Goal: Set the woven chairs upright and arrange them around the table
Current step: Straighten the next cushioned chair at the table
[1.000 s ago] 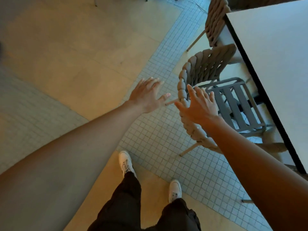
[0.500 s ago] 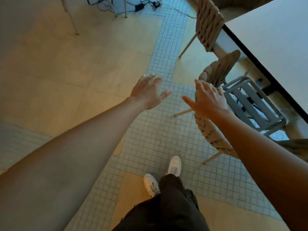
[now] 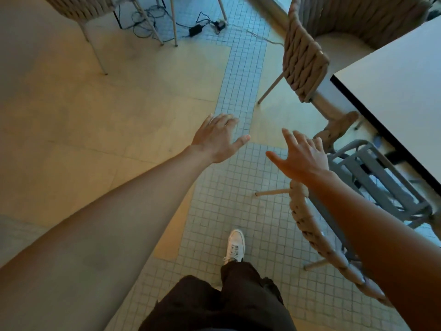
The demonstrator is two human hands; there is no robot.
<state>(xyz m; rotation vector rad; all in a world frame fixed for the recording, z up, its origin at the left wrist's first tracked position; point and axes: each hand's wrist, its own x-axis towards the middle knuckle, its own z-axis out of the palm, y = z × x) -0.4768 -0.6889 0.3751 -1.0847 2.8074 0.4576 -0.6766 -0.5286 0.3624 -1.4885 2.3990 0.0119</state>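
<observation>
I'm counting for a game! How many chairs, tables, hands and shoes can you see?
Woven chairs: 3 – tipped chair, upright chair, partly seen chair
Tables: 1 – white table
Hands: 2 – left hand, right hand, both open and empty
Shoes: 1 – white shoe
Total: 7

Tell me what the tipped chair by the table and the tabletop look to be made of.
Tipped chair: its shell looks like thick tan rope or cord, matte, shown by chunky braided strands. The exposed seat base is grey slats, probably painted metal or plastic; its leg is a slim pale tube, likely metal. Tabletop: smooth, matte white, perhaps laminate, with a thin dark edge.
</observation>
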